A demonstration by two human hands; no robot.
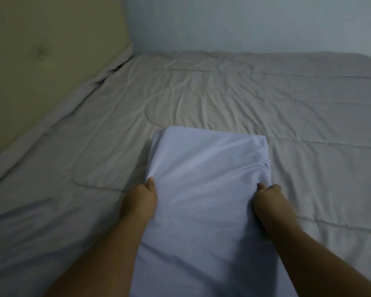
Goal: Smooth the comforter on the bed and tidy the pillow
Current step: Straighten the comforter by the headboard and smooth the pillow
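Both your forearms reach forward over the bed, roughly parallel, with the pale pillow (204, 163) between them. Your left grip (140, 200) pinches the pillow's left edge, thumb on top and the fingers hidden beneath. Your right grip (268, 200) clamps the right edge, bunching the fabric. The pillow runs lengthwise away from you over the wrinkled beige comforter (223, 93), which covers the bed up to the padded headboard (41, 50) at left.

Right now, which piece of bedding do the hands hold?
The pale pillow, gripped by left hand and right hand; the beige comforter lies spread out.
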